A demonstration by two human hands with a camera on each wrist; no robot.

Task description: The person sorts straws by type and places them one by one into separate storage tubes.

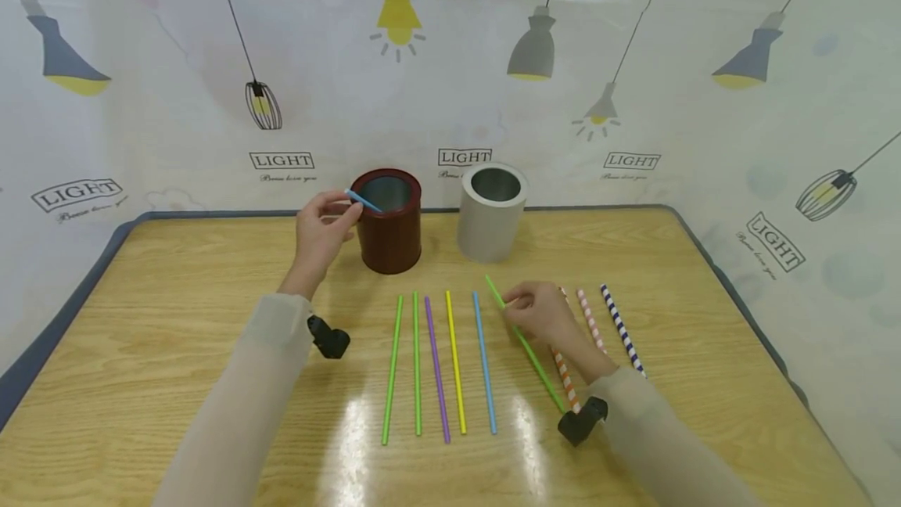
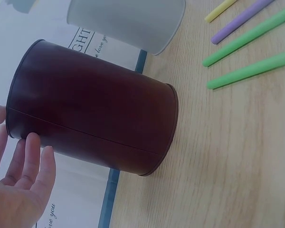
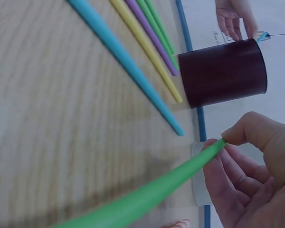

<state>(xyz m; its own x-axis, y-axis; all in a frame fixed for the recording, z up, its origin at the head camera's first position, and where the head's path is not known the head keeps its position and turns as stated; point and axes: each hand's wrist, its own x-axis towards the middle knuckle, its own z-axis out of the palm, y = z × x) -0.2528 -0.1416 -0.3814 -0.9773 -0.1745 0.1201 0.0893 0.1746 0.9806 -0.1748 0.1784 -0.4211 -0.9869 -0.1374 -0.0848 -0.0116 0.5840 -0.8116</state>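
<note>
My left hand (image 1: 321,233) is at the left rim of the dark red can (image 1: 389,241), fingers loosely spread by its side. A blue straw (image 1: 364,201) leans out of that can over the rim, its upper end close to the thumb and index finger; the lower part is hidden inside. On the right, thumb and index finger of my right hand (image 1: 540,311) pinch a green straw (image 3: 166,185) near its far end; it slants over the table. A white can (image 1: 491,221) stands to the right of the red one.
In a row on the wooden table (image 1: 211,366) lie two green straws (image 1: 392,370), a purple straw (image 1: 436,370), a yellow straw (image 1: 456,362) and a blue straw (image 1: 484,362). Striped straws (image 1: 622,329) lie beyond the right hand. A lamp-printed backdrop (image 1: 317,45) rises behind the cans.
</note>
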